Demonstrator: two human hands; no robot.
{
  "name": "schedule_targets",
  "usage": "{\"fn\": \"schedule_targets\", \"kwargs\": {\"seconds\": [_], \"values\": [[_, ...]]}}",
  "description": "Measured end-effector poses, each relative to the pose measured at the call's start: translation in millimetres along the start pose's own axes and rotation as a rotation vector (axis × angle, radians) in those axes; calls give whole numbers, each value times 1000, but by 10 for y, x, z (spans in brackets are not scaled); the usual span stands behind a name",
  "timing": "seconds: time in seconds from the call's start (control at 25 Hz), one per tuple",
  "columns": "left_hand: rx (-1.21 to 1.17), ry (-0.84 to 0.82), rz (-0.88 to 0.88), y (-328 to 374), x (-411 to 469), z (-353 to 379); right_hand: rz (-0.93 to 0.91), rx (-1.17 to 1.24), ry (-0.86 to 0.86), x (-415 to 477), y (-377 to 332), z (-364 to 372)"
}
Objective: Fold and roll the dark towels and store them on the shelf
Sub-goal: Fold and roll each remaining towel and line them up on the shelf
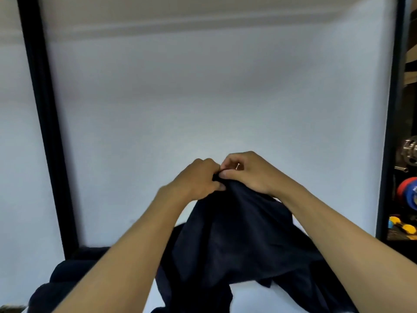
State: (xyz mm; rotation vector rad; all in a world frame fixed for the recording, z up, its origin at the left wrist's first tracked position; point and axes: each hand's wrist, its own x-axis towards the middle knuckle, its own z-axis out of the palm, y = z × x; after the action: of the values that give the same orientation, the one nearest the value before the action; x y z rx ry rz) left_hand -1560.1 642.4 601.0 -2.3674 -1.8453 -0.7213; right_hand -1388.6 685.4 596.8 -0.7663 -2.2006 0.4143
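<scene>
Hands pinch one edge of the dark towel (230, 240) together: left hand (198, 177) and right hand (248, 172) touching, cloth hanging below them. Bunched like this, the pinched edge could slip and the fold go crooked.

Likely a home storage or exercise corner. Beyond the left hand (198, 178) and right hand (251, 175), which pinch a dark towel (237, 233), stands a bare white wall (203, 98) between black posts (45, 132). Far right of the right hand, dark shelves (398, 240) hold weight-like metal parts (409, 151), a red-and-blue roll (408, 192) and yellow items (404, 227).
</scene>
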Motion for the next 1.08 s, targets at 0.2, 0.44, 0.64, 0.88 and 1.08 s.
{"fn": "schedule_targets", "kwargs": {"seconds": [0.2,0.44,0.64,0.88,1.08], "values": [[-114,100,-163,-391,-109,-14,317,-12,-227,-264,444,-21],[-230,88,-44,-73,-140,35,158,301,-17,-11,34,158],[-274,172,-17,-165,-170,-56,216,471,-38,-70,76,335],[-282,117,-36,-306,-235,-1,294,405,-181,-61,210,507],[-176,178,-103,-615,-200,-133,286,233,-300,-63,430,555]]}}
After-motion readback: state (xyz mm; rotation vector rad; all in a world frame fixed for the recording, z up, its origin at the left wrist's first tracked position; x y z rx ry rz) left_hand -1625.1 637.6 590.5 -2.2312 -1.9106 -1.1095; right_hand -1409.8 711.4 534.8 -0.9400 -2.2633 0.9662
